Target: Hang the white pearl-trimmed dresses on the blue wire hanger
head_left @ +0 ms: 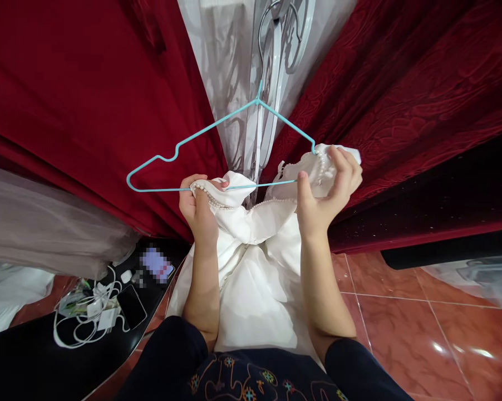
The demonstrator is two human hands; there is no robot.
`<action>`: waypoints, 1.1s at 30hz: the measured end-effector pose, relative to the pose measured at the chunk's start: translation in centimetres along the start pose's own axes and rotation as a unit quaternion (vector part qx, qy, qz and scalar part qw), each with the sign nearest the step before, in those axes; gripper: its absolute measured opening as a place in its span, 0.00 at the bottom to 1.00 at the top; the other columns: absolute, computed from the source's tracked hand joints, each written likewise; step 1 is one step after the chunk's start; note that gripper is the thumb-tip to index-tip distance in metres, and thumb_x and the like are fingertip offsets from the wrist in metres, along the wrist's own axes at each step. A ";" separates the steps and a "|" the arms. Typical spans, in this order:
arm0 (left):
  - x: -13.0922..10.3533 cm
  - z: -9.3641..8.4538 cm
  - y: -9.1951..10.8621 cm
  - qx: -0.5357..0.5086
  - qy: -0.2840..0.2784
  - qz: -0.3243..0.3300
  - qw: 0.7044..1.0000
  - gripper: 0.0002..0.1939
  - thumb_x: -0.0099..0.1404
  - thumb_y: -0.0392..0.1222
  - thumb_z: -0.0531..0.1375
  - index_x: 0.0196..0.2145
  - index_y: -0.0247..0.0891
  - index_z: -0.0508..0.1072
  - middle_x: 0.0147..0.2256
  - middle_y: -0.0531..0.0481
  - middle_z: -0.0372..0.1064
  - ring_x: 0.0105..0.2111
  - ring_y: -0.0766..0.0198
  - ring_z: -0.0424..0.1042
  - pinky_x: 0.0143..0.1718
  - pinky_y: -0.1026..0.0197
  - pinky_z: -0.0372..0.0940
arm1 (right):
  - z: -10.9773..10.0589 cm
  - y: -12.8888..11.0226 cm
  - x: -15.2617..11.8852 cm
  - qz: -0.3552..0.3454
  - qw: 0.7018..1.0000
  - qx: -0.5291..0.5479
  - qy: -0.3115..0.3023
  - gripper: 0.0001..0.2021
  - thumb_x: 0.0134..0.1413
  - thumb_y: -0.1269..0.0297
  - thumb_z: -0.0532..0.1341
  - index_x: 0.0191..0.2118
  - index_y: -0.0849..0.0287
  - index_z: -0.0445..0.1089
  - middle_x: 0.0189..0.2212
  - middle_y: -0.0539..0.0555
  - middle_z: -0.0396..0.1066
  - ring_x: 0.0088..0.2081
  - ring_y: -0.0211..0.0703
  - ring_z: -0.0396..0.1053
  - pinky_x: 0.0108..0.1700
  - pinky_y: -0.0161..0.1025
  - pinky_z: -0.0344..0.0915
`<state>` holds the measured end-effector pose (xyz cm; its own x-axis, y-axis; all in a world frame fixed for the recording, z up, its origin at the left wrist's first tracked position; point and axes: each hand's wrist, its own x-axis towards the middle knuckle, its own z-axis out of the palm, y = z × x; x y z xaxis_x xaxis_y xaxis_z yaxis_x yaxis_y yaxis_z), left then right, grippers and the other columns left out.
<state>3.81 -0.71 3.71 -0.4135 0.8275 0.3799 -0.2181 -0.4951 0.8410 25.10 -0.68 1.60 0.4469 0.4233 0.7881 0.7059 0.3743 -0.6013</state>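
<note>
A light-blue wire hanger (217,123) hangs by its hook from a metal rail piece at the top centre. Below it a white dress (255,295) with pearl-beaded edges spreads down toward my body. My left hand (203,209) is closed on the dress's beaded edge, beside the hanger's bottom bar. My right hand (328,189) grips the other shoulder of the dress, which sits over the right end of the hanger. The hanger's left end is bare of cloth.
Red curtains (88,83) hang on both sides, with white fabric between them. At lower left, a black bench (21,351) holds phones (132,307), white cables (73,334) and a small white case. Red floor tiles (401,323) show at right.
</note>
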 end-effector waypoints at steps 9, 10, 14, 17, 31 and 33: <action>0.8 -0.4 0.4 -0.003 -0.003 0.006 1.000 0.16 0.72 0.57 0.67 0.42 0.43 0.71 0.25 0.57 0.69 0.28 0.62 0.77 0.45 0.56 0.75 | -1.4 2.3 4.9 0.121 0.989 0.083 0.000 0.09 0.66 0.69 0.63 0.42 0.57 0.83 0.36 0.58 0.81 0.36 0.44 0.75 0.42 0.44 0.72; 0.8 -0.4 0.3 -0.005 -0.006 0.003 1.000 0.16 0.72 0.57 0.66 0.42 0.42 0.71 0.25 0.57 0.70 0.29 0.61 0.78 0.46 0.55 0.76 | -1.5 3.0 5.4 0.135 0.987 0.089 0.007 0.09 0.65 0.71 0.63 0.41 0.57 0.83 0.37 0.58 0.81 0.36 0.44 0.75 0.42 0.43 0.71; 0.4 -0.5 0.1 -0.027 -0.021 0.001 0.999 0.14 0.73 0.54 0.67 0.43 0.42 0.71 0.27 0.55 0.73 0.31 0.60 0.79 0.47 0.55 0.76 | -1.8 6.0 5.4 0.192 0.969 0.108 0.109 0.10 0.62 0.74 0.62 0.34 0.60 0.80 0.32 0.58 0.79 0.34 0.43 0.75 0.39 0.42 0.69; 0.3 -0.4 -0.3 -0.032 -0.028 -0.007 0.999 0.16 0.72 0.56 0.67 0.42 0.42 0.71 0.27 0.55 0.73 0.31 0.60 0.79 0.49 0.54 0.76 | -2.5 6.8 2.4 0.203 0.965 0.104 0.130 0.08 0.62 0.70 0.63 0.35 0.58 0.80 0.33 0.56 0.79 0.36 0.43 0.75 0.44 0.42 0.70; -1.1 1.3 -1.7 -0.021 0.002 -0.064 0.998 0.16 0.71 0.57 0.66 0.44 0.45 0.69 0.29 0.54 0.74 0.37 0.58 0.81 0.58 0.49 0.74 | 0.6 -4.1 -1.8 0.043 0.960 0.151 -0.233 0.14 0.72 0.61 0.59 0.50 0.50 0.82 0.46 0.56 0.77 0.51 0.46 0.76 0.56 0.49 0.76; -1.0 0.7 -1.9 -0.004 -0.011 -0.071 0.997 0.15 0.70 0.56 0.67 0.44 0.45 0.71 0.31 0.53 0.76 0.38 0.57 0.81 0.56 0.51 0.75 | 1.7 -3.6 -2.4 0.053 0.956 0.167 -0.234 0.12 0.71 0.62 0.60 0.47 0.52 0.83 0.41 0.54 0.76 0.46 0.43 0.76 0.51 0.46 0.76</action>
<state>5.25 -0.41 1.96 -0.3580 0.8951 0.2659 -0.2807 -0.3748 0.8836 20.60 -1.63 1.64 0.1562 0.7673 0.6220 0.4197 0.5185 -0.7450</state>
